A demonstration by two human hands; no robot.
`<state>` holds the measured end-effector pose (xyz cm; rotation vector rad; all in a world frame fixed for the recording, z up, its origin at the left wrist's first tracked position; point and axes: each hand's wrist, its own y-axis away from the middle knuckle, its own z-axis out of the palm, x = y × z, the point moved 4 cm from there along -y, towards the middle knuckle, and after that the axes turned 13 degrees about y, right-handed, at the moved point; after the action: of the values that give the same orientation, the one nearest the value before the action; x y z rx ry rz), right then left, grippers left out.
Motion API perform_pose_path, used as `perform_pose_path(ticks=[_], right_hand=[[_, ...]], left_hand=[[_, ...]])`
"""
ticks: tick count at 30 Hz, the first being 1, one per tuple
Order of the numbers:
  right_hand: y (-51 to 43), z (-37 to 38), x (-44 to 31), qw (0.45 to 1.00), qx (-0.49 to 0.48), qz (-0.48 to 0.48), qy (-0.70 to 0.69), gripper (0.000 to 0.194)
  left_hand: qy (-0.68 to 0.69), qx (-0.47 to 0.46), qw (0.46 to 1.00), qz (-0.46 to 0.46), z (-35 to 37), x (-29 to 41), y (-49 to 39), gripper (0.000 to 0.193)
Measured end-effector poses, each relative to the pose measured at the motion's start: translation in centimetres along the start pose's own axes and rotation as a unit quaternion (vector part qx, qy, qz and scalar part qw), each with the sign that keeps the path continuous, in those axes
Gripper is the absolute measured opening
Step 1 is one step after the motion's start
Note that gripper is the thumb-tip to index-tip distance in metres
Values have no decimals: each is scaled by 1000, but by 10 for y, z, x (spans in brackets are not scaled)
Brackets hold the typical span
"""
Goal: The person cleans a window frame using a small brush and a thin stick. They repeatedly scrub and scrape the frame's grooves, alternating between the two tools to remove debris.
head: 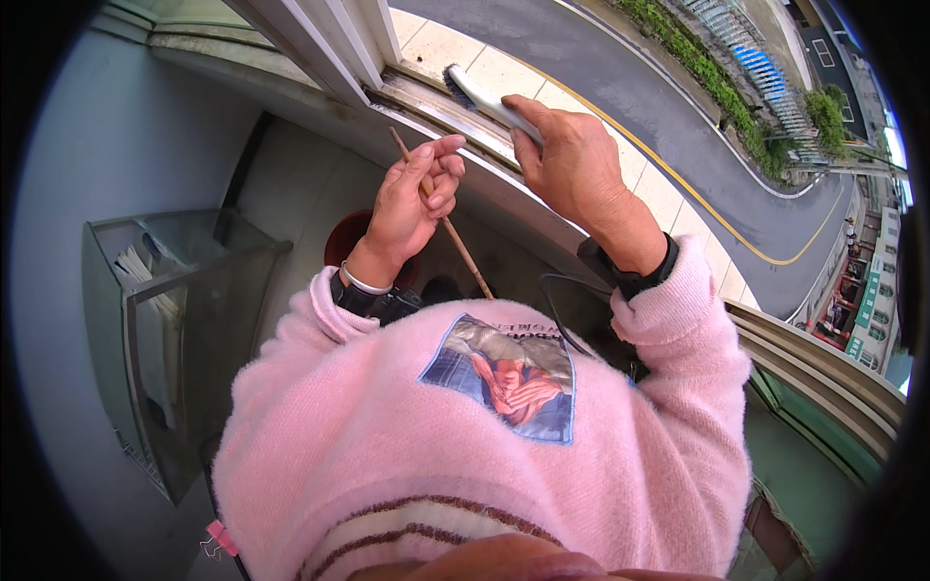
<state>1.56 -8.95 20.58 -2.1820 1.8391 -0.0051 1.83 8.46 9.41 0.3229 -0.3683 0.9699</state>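
In my right hand [577, 163] is a white-handled scrub brush [483, 98]. Its dark bristles face the window track [429, 98], near the upright frame of a sliding window [327, 43]; whether they touch the track I cannot tell. My left hand [418, 192] holds a thin wooden stick [459, 247] between thumb and fingers, its upper tip pointing towards the sill. The left fingers are loosely curled just inside the window's inner edge. Below that hand stands a reddish-brown bucket [349, 236], partly hidden by my wrist and forearm.
On the left is a glass-sided cabinet [211, 305] with papers inside. A black cable [556, 305] hangs by my right forearm. Outside the opening lie a tiled ledge [443, 47] and, beyond it, a road [617, 87]. A pink binder clip [220, 539] sits at lower left.
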Motion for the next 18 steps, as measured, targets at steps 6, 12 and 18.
perform_pose_path(ticks=[6, 12, 18], right_hand=[[60, 5, 13, 997, 61, 12, -52, 22], [98, -18, 33, 965, 142, -76, -208, 32], [145, -32, 86, 967, 195, -60, -154, 50]], left_hand=[[31, -24, 997, -66, 45, -52, -17, 31], [51, 63, 996, -25, 67, -78, -37, 22], [191, -67, 979, -12, 90, -59, -45, 24]])
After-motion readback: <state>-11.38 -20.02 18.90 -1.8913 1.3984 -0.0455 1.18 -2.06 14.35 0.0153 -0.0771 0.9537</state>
